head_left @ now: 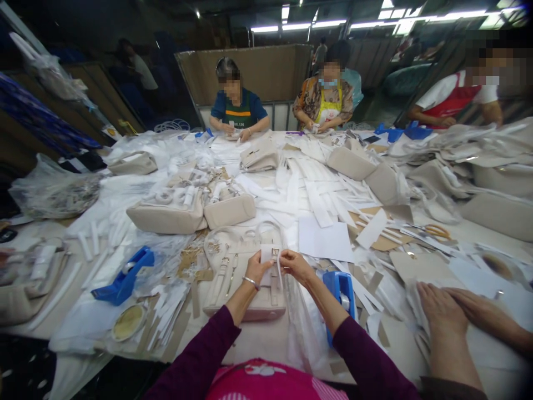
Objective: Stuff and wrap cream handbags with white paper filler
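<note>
On cream bag (245,278), left hand (257,268), right hand (296,265), paper strip (267,256) half-hidden

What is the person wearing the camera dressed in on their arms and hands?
Both hands, left hand and right hand, are bare, without gloves. Dark purple sleeves are pushed up the forearms. A thin silver bracelet circles the left wrist.

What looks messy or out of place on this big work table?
Nothing looks damaged, but white paper strips lie scattered across the white table, and brown cardboard scraps litter the area beside the cream handbag. Both hands, left and right, pinch a white paper piece on the handbag.
</note>
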A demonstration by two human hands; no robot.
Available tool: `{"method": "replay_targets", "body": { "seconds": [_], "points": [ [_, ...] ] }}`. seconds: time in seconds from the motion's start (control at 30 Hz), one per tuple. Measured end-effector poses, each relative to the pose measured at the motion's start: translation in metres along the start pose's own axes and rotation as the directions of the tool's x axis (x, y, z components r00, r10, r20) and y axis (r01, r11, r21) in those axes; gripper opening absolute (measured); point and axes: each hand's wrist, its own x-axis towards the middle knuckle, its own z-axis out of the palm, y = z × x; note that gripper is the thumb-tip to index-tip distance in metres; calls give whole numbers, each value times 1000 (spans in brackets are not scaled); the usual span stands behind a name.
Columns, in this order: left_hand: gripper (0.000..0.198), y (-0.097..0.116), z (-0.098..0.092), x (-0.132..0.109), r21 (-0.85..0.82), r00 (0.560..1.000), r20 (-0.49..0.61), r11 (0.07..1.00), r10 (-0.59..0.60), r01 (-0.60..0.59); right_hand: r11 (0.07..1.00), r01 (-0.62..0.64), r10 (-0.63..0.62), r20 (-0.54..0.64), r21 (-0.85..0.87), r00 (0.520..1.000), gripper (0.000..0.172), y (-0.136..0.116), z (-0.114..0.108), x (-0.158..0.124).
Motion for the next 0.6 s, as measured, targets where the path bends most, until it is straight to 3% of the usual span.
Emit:
{"method": "replay_targets", "body": {
  "seconds": [0.2, 0.47, 0.6],
  "points": [
    [37, 5, 0, 2, 60, 998, -3, 997, 57, -57, 993, -25, 37, 98, -117, 994, 29, -8, -2, 15],
    [19, -11, -1, -1, 379, 965, 14, 892, 261, -247, 978, -14, 37, 108, -208, 993, 36, -11, 0, 21],
    [28, -13, -5, -3, 355, 976, 21, 911, 216, -209, 974, 4, 26, 128, -227, 992, 36, -12, 2, 19]
  ]
}}
